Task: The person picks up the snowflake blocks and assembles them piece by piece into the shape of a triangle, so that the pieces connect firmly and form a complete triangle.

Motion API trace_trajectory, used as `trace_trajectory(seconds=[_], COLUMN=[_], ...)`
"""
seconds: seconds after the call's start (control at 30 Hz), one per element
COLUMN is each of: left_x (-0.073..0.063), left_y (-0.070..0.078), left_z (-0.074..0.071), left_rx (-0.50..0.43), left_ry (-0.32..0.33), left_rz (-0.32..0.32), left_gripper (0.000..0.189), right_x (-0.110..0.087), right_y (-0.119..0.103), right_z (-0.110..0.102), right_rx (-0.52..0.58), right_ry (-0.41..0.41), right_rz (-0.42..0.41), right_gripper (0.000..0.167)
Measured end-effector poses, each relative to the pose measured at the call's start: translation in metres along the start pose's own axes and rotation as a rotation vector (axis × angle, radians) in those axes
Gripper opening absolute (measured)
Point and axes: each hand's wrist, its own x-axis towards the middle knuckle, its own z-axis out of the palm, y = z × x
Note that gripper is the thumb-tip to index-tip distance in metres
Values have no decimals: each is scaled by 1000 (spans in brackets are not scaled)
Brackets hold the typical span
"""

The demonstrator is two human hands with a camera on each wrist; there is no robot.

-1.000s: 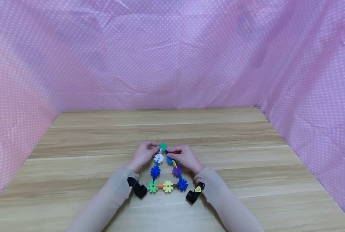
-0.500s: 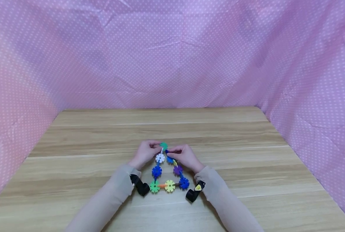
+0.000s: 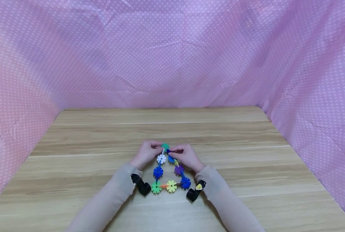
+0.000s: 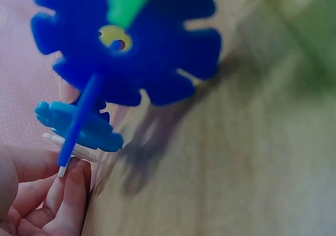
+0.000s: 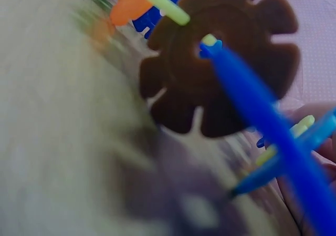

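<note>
Notched plastic snowflake discs, slotted together, form a roughly triangular ring on the table. A green disc [image 3: 165, 147] tops it. My left hand [image 3: 146, 155] pinches the ring just left of that disc; in the left wrist view its fingertips meet a white disc [image 4: 71, 147] seen edge-on. With thumb and fingers, my right hand [image 3: 187, 157] pinches the dark blue piece [image 3: 168, 150] on the other side of the top. Below it come a light blue disc [image 3: 171, 159] and a purple disc [image 3: 179, 169]. Fingers partly cover both joints, so whether they are fully slotted cannot be told.
The ring's lower side has a green disc [image 3: 156, 187], a yellow disc [image 3: 171, 186] and a blue disc [image 3: 185, 183]. A wooden table [image 3: 102, 129] spreads around it, with pink dotted cloth [image 3: 172, 58] behind. Black wrist straps [image 3: 143, 188] sit close to the lower corners.
The ring has shifted slightly to the right, along with my left hand. My right hand has barely moved. Both hands keep their pinch near the top disc.
</note>
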Motion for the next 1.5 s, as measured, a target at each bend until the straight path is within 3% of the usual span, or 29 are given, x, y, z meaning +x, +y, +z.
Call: trace_trajectory(seconds=[0.37, 0.83, 1.03, 1.17, 1.37, 1.5], left_x=[-1, -2, -2, -3, -7, -12], left_y=[-3, -5, -5, -5, -2, -3], left_z=[0, 5, 2, -3, -14, -16], left_rx=[-36, -136, -91, -85, -159, -183], left_ry=[-20, 10, 2, -69, -209, -246], left_rz=[-2, -78, -45, -11, -11, -25], left_gripper=[20, 24, 26, 31, 38, 37], right_x=[-1, -2, 0, 1, 4, 9], right_y=[-2, -2, -1, 0, -1, 1], right_z=[3, 9, 9, 7, -1, -6], right_rx=[-43, -92, -35, 12, 44, 41], right_ry=[37, 118, 115, 95, 69, 60], right_rz=[14, -94, -56, 20, 126, 148], right_gripper=[16, 11, 15, 21, 23, 24])
